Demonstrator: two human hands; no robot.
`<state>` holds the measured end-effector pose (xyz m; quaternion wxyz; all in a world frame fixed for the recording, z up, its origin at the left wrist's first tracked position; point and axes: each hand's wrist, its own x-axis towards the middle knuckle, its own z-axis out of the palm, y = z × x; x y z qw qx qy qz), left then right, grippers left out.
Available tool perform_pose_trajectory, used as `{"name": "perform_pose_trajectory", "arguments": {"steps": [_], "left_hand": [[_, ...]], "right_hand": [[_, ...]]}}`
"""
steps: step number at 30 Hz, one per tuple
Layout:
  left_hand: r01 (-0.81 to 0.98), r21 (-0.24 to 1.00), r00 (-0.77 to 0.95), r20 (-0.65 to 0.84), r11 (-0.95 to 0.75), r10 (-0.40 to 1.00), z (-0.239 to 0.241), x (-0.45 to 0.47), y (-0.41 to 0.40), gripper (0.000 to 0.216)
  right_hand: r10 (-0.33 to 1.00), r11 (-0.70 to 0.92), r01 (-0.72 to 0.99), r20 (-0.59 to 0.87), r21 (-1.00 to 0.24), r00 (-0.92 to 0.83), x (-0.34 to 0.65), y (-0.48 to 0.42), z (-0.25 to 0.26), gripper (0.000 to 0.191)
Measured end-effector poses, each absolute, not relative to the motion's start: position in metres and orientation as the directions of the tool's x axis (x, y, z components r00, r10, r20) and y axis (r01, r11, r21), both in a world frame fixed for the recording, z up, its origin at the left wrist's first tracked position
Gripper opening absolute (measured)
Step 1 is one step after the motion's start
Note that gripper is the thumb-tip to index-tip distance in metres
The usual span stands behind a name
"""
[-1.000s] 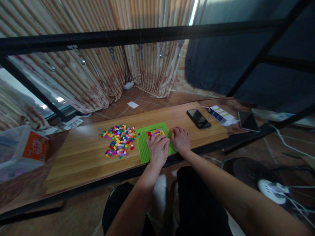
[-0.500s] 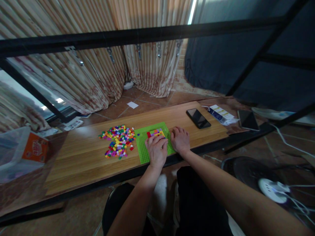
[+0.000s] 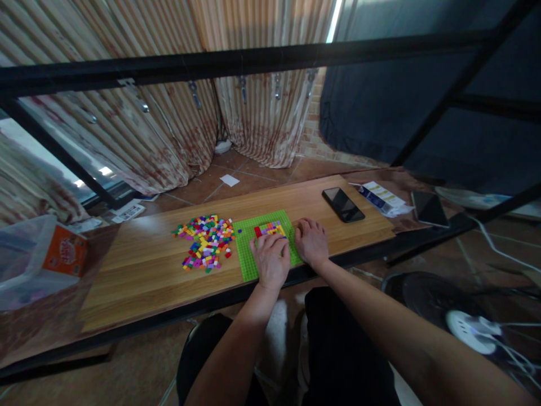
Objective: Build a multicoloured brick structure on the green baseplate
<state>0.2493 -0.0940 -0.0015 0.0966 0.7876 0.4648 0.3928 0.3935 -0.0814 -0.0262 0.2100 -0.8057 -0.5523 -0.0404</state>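
Observation:
A green studded baseplate [image 3: 249, 260] lies on the wooden board, with a block of small toy bricks [image 3: 270, 228] in red, purple, orange and yellow built on it. My left hand [image 3: 273, 260] is over the near side of these bricks, its fingers bent and drawn together with the tips at the bricks. Whatever is between its fingertips is hidden. At the plate's right edge rests my right hand [image 3: 313, 243], fingers curled in, with no object visible in it. One dark blue brick [image 3: 239, 230] sits apart near the plate's left edge.
A pile of loose colourful bricks [image 3: 207, 239] is spread left of the plate. On the right of the wooden board [image 3: 139, 265] lies a black phone [image 3: 343, 204]. Beyond it are papers [image 3: 382, 197] and a dark tablet [image 3: 429, 208]. A clear plastic box [image 3: 29, 265] stands far left.
The whole view has shifted slightly. My left hand sits marginally lower against the bricks, showing a little more of them; my right hand keeps its place at the plate's edge.

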Motion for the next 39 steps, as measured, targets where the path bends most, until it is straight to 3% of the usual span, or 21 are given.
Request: {"name": "perform_pose_trajectory", "arguments": {"steps": [9, 21, 31, 39], "left_hand": [[0.699, 0.308, 0.439, 0.526, -0.645, 0.728, -0.002, 0.244, -0.097, 0.021], [0.742, 0.245, 0.497, 0.425, -0.625, 0.757, 0.000, 0.245, -0.108, 0.033], [0.654, 0.364, 0.512, 0.433, -0.663, 0.742, 0.004, 0.216, -0.101, 0.046], [0.697, 0.557, 0.180, 0.474, -0.451, 0.862, 0.014, 0.167, -0.076, 0.042]], "right_hand": [[0.870, -0.306, 0.905, 0.299, -0.295, 0.392, 0.393, -0.082, -0.026, 0.031], [0.874, -0.288, 0.914, 0.312, -0.285, 0.372, 0.394, -0.082, -0.029, 0.031], [0.875, -0.303, 0.914, 0.301, -0.270, 0.379, 0.394, -0.082, -0.027, 0.031], [0.878, -0.307, 0.913, 0.290, -0.269, 0.380, 0.395, -0.083, -0.027, 0.032]]}}
